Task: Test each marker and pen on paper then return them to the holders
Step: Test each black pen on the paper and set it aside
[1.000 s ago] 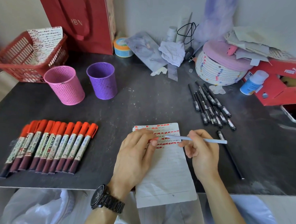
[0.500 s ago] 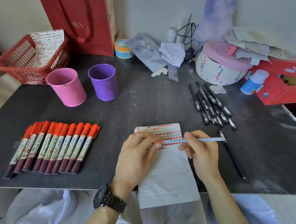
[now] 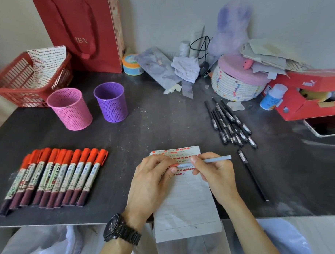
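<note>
Paper is the sketchy bit honestly, since its near end hangs off the front edge of the table over the lap, so any sideways drag from a hand could slide it off or skew the lines. Just above that, both hands meet over the scribbled top part: the right hand pinches a pale blue pen around its middle, and the left hand has its fingertips curled in at the pen's reddish tip end, looks like it's gripping the cap or nib there, though I can't tell which. If that's an uncapped tip, ink on the fingers is a real risk, and a crooked push could miss the cap. One black pen lies loose right beside the right wrist, easy to knock rolling. Off to the left the red markers sit in a tight row, fine unless an elbow sweeps them. Further back a pile of black pens waits, and the pink cup and purple cup stand light and tippy, so dropping pens in hard could topple them.
</note>
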